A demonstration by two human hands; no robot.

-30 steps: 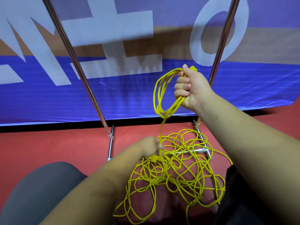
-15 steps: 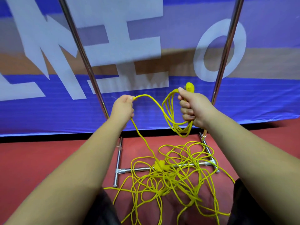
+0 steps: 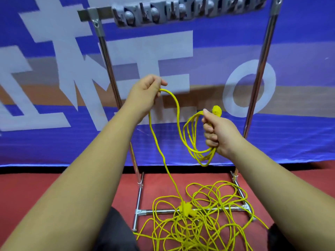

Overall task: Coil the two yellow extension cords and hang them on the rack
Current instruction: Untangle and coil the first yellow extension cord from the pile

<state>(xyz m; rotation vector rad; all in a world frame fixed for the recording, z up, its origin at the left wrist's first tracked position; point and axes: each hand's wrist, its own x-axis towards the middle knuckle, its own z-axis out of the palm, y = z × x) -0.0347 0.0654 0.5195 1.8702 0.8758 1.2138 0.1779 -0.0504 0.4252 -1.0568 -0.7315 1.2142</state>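
Note:
My right hand (image 3: 218,132) grips a small coil of yellow extension cord (image 3: 194,142), with the cord's yellow plug (image 3: 217,111) sticking up above the fist. My left hand (image 3: 146,91) is raised to the left and pinches the same cord, which arcs from it down to the coil and also drops to the floor. A tangled pile of yellow cord (image 3: 197,220) with joined plugs (image 3: 186,210) lies on the red floor over the rack's base. The metal rack (image 3: 108,57) stands right in front of me, its hook bar (image 3: 181,12) at the top.
A blue banner (image 3: 54,138) with white lettering hangs behind the rack. The rack's right post (image 3: 261,69) rises just behind my right hand. The red floor (image 3: 27,187) stretches to both sides. My dark-clothed knees (image 3: 116,230) are at the bottom.
My left hand rose from the pile on the floor, drawing a length of cord up and out to the left. The view tilted up, bringing the rack's hook bar into sight.

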